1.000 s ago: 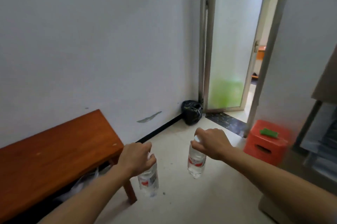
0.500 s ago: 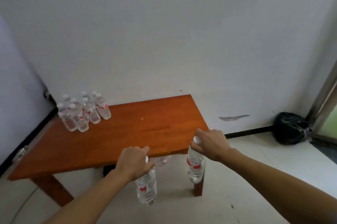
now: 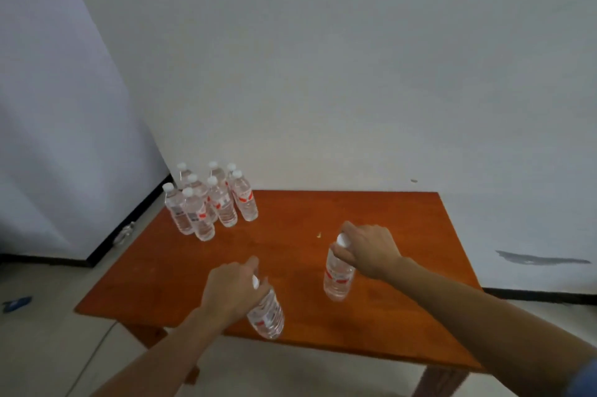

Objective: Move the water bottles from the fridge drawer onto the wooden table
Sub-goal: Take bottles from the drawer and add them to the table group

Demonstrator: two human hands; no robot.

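I have one water bottle [image 3: 265, 316] hanging by its neck from my left hand [image 3: 231, 291], a second bottle [image 3: 337, 277] from my right hand [image 3: 368, 249]; fingers closed round both caps. Both hang over the tabletop [image 3: 290, 251], not set down. Finished cluster [image 3: 210, 199] stands at the far left corner. Risk: the left bottle is tilted near the front edge, so releasing there could tip it off.

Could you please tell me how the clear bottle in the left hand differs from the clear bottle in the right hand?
The clear plastic bottle in the left hand hangs tilted, while the clear plastic bottle in the right hand hangs nearly upright. The left hand covers most of its white cap; the right hand leaves its cap showing. The left one sits nearer the orange-brown wooden table's front edge. Both have red-and-white labels and are gripped at the neck.
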